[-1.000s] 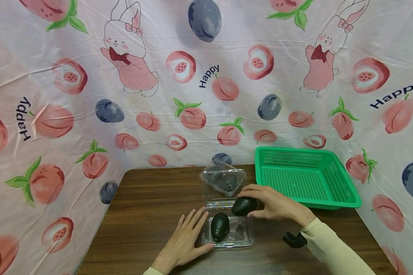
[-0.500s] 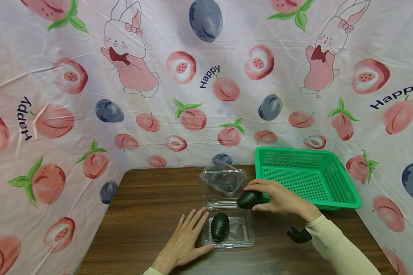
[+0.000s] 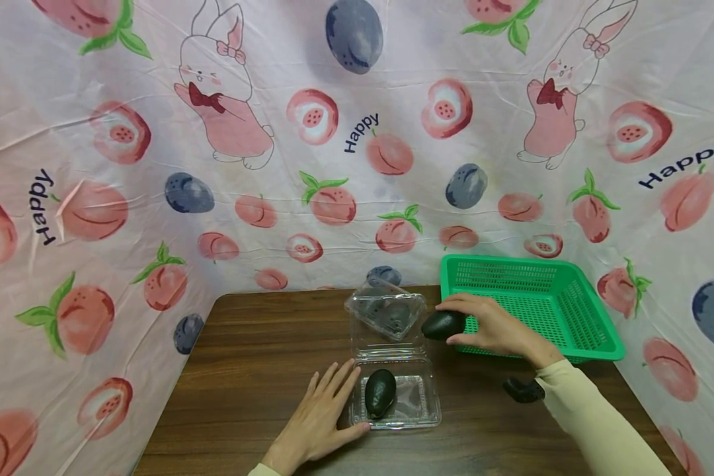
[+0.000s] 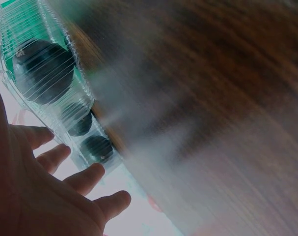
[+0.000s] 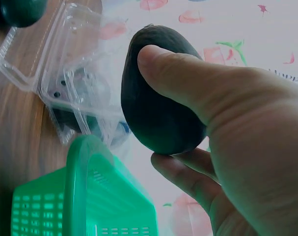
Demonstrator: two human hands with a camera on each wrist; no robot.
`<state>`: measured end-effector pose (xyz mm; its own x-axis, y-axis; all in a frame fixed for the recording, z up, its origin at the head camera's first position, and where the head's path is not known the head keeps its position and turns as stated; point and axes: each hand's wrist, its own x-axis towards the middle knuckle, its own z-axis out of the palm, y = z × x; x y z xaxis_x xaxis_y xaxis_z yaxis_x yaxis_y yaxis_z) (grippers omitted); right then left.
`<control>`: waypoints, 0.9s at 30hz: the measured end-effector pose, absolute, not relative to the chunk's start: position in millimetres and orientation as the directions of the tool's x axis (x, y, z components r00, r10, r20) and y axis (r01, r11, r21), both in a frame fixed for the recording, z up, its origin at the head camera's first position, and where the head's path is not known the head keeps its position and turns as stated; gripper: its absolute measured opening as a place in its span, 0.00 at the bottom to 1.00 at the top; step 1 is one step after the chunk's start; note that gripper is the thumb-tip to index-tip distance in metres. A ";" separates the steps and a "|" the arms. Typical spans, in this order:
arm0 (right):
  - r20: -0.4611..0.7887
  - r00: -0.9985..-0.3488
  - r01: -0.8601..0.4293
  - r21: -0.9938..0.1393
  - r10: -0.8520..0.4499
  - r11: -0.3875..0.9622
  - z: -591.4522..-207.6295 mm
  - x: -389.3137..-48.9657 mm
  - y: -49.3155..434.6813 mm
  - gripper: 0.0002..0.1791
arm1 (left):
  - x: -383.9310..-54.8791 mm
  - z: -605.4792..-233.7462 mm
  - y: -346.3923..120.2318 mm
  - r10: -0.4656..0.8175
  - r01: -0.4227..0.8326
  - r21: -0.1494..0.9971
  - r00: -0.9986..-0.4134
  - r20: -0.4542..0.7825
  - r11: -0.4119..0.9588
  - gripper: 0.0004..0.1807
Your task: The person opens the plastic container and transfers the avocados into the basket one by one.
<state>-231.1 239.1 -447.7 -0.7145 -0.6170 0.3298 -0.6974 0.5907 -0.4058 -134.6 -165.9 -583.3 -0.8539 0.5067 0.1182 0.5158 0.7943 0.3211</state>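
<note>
My right hand (image 3: 490, 324) grips a dark green avocado (image 3: 443, 324) at the left rim of the green basket, thumb on one side and fingers on the other. In the right wrist view the avocado (image 5: 158, 93) shows close up, above the basket's edge. A second avocado (image 3: 380, 393) lies in the left half of a clear plastic clamshell box (image 3: 419, 416), whose lid (image 3: 387, 347) is folded back. My left hand (image 3: 321, 410) lies with fingers spread along the box's left side, fingertips right at its rim. In the left wrist view the boxed avocado (image 4: 44, 71) shows through ribbed plastic.
A green perforated basket (image 3: 607, 337) stands at the back right of the brown wooden table (image 3: 262, 350). Dark rounded shapes (image 3: 393, 314) show through clear plastic behind the lid. A black device (image 3: 523, 390) sits under the right wrist. Fruit-printed cloth (image 3: 357, 185) hangs around the table.
My right hand has carried its avocado up and rightward, from over the box's back right corner to the basket's left rim. The left hand and the boxed avocado have stayed put.
</note>
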 end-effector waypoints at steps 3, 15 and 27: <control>0.320 -0.731 -0.680 -0.414 -0.602 0.605 -448.5 -235.0 243.0 0.33 | -134.7 -583.4 -166.4 0.502 0.508 0.325 -0.858 0.109 0.798 0.58; 0.336 -0.791 -0.612 -0.447 -0.512 0.653 -448.7 -251.1 263.8 0.32 | -138.3 -584.3 -168.2 0.504 0.505 0.332 -0.859 0.095 0.797 0.58; 0.312 -0.835 -0.550 -0.457 -0.452 0.699 -451.9 -264.4 287.2 0.33 | -140.6 -584.2 -170.2 0.515 0.513 0.343 -0.852 0.095 0.787 0.58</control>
